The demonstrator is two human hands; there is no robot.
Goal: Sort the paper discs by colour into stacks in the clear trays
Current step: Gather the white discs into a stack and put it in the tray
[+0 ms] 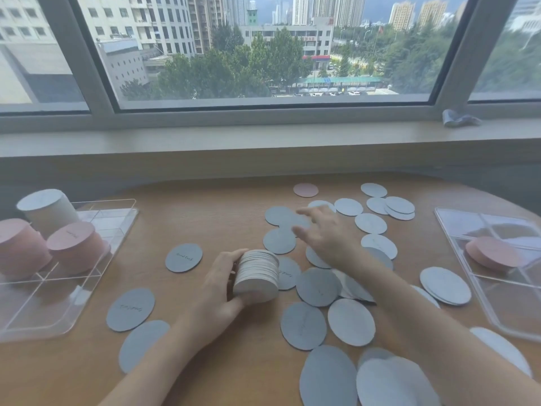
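Left hand [218,284] grips a stack [257,276] of pale discs mid-bench; right hand [325,234], fingers spread and holding nothing, hovers over loose blue discs [279,241] nearer the bench's far edge.

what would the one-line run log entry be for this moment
left hand: holds stack of pale paper discs | right hand: open, over loose blue-grey paper discs | clear left tray: pink and white stacks
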